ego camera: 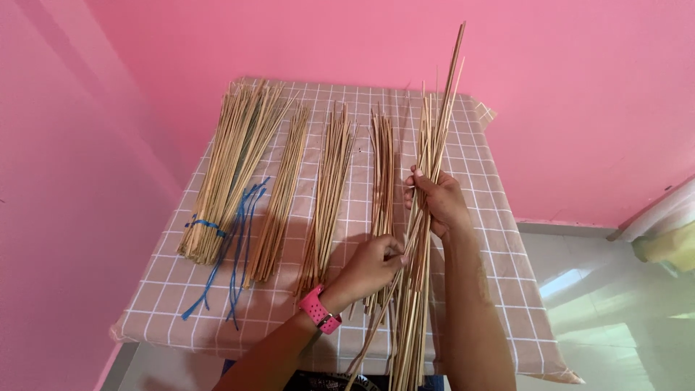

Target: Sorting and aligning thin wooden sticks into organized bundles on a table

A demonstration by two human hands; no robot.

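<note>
My right hand (436,203) grips a long bundle of thin bamboo sticks (427,152), held upright and tilted away over the table. Lower down, my left hand (371,264), with a pink watch (319,310) on the wrist, pinches a few sticks of the same bundle. Just left of it lies a small row of sticks (382,170) on the checked tablecloth (478,188).
Three more stick piles lie on the cloth: a big bundle tied with blue string (230,163) at left, then a thinner pile (282,195) and another (329,192). Loose blue strings (235,253) lie beside the tied bundle. Pink walls stand close behind and at left.
</note>
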